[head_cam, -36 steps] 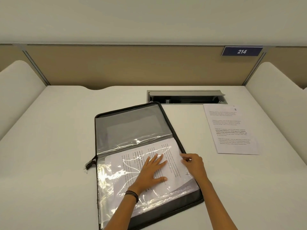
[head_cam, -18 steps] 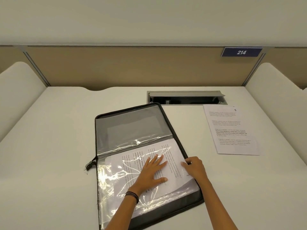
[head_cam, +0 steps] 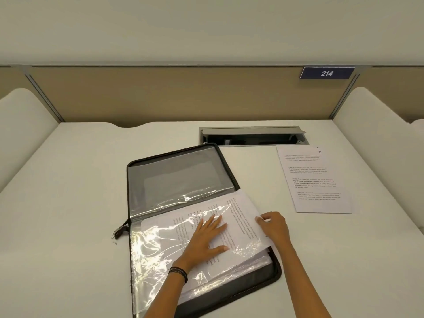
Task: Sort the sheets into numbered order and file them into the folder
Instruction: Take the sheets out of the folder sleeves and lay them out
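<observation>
The sheet, pinched at its edge by the right hand and overhanging the folder at its right rim, may be creased or jammed in the sleeve, which is pressed flat by the left hand with fingers spread.

glossy crinkled plastic sleeve, matt paper sheet
</observation>
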